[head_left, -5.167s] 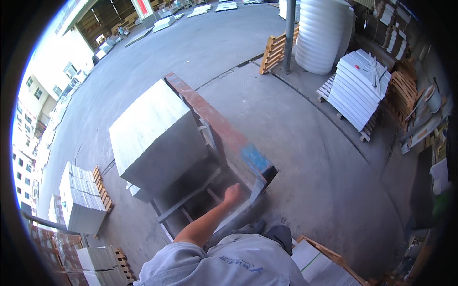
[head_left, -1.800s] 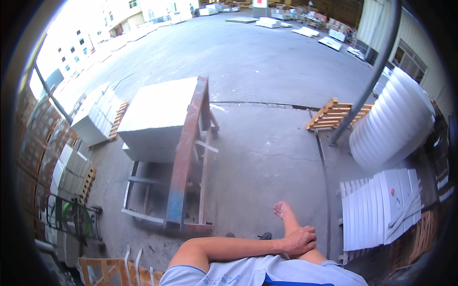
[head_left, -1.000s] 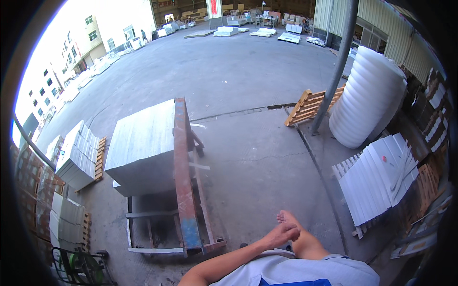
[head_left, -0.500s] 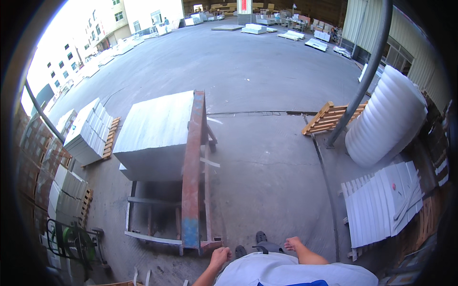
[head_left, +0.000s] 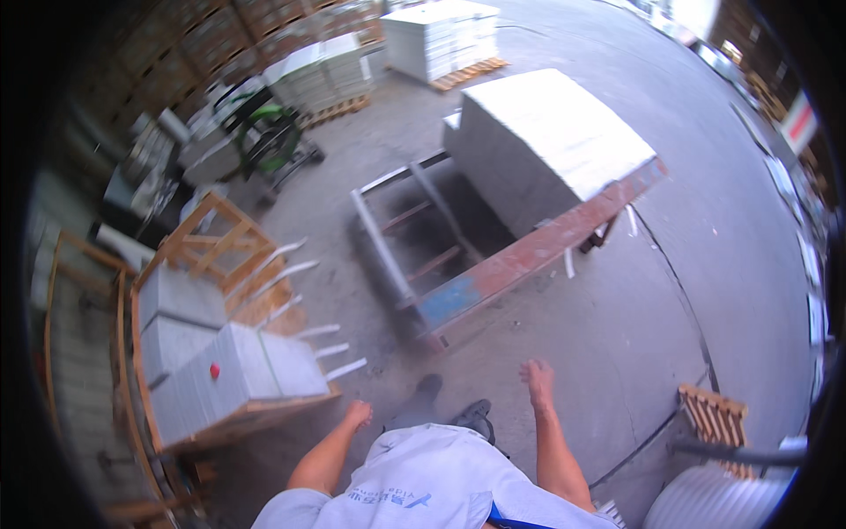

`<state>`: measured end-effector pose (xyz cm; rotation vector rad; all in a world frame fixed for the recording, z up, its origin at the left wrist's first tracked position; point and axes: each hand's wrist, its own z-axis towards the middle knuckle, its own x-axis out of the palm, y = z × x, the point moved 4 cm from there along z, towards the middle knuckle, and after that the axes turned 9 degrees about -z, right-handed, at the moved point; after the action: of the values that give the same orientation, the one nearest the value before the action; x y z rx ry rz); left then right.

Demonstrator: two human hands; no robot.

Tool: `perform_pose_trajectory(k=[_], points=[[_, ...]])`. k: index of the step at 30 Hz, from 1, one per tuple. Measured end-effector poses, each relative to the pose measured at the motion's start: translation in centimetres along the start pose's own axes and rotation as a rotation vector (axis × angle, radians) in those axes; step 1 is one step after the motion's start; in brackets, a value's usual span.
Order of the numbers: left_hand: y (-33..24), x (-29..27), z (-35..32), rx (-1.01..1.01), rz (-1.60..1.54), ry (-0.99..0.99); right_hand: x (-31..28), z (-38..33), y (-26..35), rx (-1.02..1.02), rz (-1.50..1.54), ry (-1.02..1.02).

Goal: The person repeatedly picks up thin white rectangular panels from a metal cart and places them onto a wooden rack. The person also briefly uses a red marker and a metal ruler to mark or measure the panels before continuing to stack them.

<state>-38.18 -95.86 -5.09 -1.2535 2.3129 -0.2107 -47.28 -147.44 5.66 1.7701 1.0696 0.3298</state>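
Note:
My left hand [head_left: 359, 413] hangs at my side with its fingers curled in and nothing seen in it. It is nearest to a wooden crate [head_left: 291, 406] holding stacked grey-white stone slabs [head_left: 273, 361]. My right hand [head_left: 537, 381] is held out in front, empty, its fingers loosely apart. Beyond it stands a metal frame with a rust-red beam [head_left: 529, 264], its near end painted blue. A big pale stone block [head_left: 564, 132] rests in the far part of that frame. Neither hand touches anything.
White straps [head_left: 300, 332] stick out from the crate. A green wheeled cart [head_left: 273, 145] stands at the far left, near slab stacks on pallets [head_left: 449, 40]. At right are a wooden pallet [head_left: 714, 419], a dark pole [head_left: 740, 454] and a white foam roll [head_left: 718, 498].
My view has turned to the left, bringing the slab crate into sight and shifting the frame rightward. My feet have stepped, and my right hand reaches further forward. Both hands remain empty.

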Motion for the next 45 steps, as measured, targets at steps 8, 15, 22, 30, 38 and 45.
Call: perform_pose_trajectory(k=[8, 15, 22, 30, 38, 45], points=[[4.5, -1.8, -2.2, -0.026, -0.316, -0.056, 10.7, -3.8, 19.6, -0.547, -0.102, -0.034], [1.1, -10.4, 3.1, 0.064, -0.208, -0.079, 20.6, -2.3, 22.3, -0.823, -0.371, -0.144], [-2.1, -23.2, 8.1, 0.080, -0.303, -0.107, 25.1, -0.1, 19.9, -0.636, -0.403, -0.353], [-3.2, -29.8, 11.0, 0.144, -0.464, -0.054, 25.9, 0.2, 22.5, -0.464, -0.724, -0.449], [-2.7, -29.0, 12.2, -0.010, -0.555, 0.031, 33.9, 2.7, 28.0, -0.396, -0.446, -0.294], [-9.9, -34.3, 16.7, -0.032, -0.626, -0.027, 47.5, 11.4, 29.7, -0.273, -0.371, 0.125]])
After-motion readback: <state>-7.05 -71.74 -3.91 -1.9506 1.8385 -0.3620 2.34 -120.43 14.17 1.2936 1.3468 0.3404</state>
